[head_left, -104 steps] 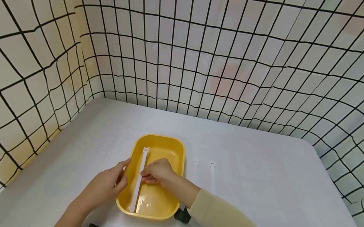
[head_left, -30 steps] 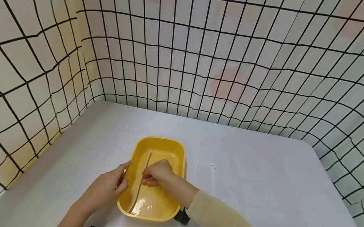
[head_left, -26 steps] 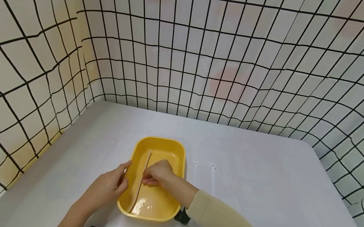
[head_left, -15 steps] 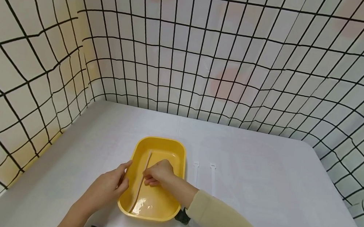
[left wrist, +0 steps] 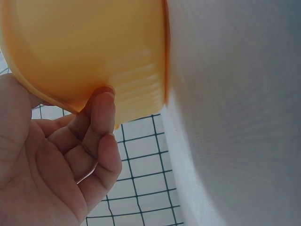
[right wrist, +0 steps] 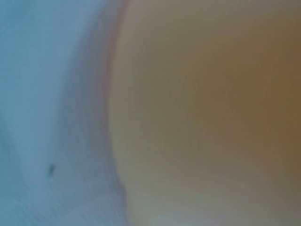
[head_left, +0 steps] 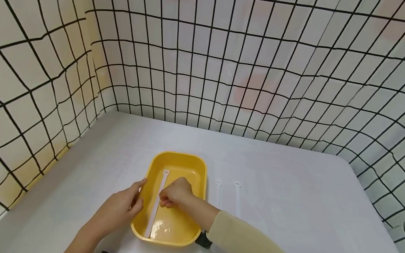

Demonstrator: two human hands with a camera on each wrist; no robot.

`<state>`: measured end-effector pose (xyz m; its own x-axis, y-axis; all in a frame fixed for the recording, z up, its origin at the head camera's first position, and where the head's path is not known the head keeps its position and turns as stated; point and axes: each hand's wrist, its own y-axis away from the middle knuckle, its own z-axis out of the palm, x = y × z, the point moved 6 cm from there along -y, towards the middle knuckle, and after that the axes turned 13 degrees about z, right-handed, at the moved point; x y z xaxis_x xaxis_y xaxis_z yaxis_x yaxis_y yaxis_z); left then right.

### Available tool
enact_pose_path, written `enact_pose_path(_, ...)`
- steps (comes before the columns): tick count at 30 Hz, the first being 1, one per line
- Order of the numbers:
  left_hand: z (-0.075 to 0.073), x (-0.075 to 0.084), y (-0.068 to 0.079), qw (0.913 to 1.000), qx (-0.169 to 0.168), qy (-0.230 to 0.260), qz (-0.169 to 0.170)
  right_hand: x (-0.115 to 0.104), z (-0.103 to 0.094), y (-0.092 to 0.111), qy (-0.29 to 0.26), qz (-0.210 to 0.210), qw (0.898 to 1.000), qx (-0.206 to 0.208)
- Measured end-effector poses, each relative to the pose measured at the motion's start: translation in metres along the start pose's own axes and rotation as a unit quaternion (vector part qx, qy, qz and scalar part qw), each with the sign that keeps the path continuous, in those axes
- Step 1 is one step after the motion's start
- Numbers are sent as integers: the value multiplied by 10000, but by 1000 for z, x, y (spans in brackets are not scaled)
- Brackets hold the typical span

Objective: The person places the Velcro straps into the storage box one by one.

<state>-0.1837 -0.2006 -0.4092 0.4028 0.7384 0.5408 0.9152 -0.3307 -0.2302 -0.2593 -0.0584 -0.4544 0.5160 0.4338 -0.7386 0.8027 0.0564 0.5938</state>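
In the head view a yellow tray [head_left: 177, 232] stands on the white table. Along its left side lies a long white cable strap [head_left: 153, 215] with a wide slotted head at the far end, its broad face turned up. My right hand [head_left: 178, 191] reaches into the tray and pinches the strap near its middle. My left hand [head_left: 121, 206] holds the tray's left wall; in the left wrist view its curled fingertips [left wrist: 102, 113] press the outside of the wall. The right wrist view is blurred, filled by the yellow tray wall [right wrist: 197, 113], and shows no fingers.
Two more white straps, a left one [head_left: 218, 193] and a right one [head_left: 237, 195], lie right of the tray. Black-lined grid panels [head_left: 208, 62] enclose the table's back and sides. A black object [head_left: 204, 240] shows at the tray's near right corner, beneath the right forearm.
The strap was face-up, then stood on its thin edge about a second ago, and now lies broad side up again. Its head sits slightly further right. Both hands have barely moved.
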Motion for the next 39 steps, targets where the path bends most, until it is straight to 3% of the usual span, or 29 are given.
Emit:
enact_pose_path(9,0,1,0,10000,-41,-40,-31,-1,-1,0,-337,32,9993,-139)
enact_pose_path(18,2,1,-1,10000,-67,-13,-71,-4,-10,8,-836,-75,9934,-780)
enact_pose_path(39,5,-1,-1,9998,-77,-137,-152,-13,-36,35,-1167,-308,9806,-1544)
